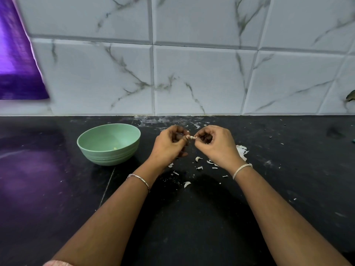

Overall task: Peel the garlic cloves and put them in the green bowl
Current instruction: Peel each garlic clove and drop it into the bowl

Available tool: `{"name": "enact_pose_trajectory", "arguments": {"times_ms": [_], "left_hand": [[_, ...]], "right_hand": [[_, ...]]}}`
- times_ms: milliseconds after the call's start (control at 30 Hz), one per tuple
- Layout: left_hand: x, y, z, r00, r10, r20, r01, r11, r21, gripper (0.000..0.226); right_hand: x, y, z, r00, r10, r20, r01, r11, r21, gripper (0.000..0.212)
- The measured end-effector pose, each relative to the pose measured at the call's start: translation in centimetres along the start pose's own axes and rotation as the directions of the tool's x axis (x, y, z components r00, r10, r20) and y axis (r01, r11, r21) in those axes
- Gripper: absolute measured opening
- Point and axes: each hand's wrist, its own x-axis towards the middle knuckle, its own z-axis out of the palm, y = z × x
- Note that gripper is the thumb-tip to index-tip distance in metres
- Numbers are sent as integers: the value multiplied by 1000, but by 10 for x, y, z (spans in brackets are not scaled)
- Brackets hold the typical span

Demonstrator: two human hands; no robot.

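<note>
Garlic clove (pixel 192 138) pinched between both hands, right of green bowl (pixel 108 144).

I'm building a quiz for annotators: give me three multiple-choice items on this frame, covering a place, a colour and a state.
1. Where is the green bowl relative to the left hand and right hand? A) to their left B) to their right C) between them
2. What colour is the counter? A) white B) black C) brown
3. The garlic clove is: A) in the bowl B) lying on the counter C) pinched by both hands
Key: 1 A, it stands past the left hand; 2 B, the surface is black; 3 C, both hands' fingertips meet on it.
</note>
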Motion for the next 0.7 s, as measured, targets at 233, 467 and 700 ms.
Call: {"name": "enact_pose_trajectory", "arguments": {"times_ms": [233, 467, 700], "left_hand": [[-4, 3, 1, 995, -68, 67, 79, 984, -161, 12], [-4, 4, -3, 991, -99, 94, 120, 959, -256, 10], [-5, 4, -5, 987, -109, 121, 139, 949, -284, 17]], "right_hand": [[-1, 4, -1, 997, -78, 1, 78, 996, -51, 5], [3, 3, -6, 999, -54, -8, 54, 998, 16, 5], [10, 36, -37, 968, 171, 183, -112, 950, -293, 23]]}}
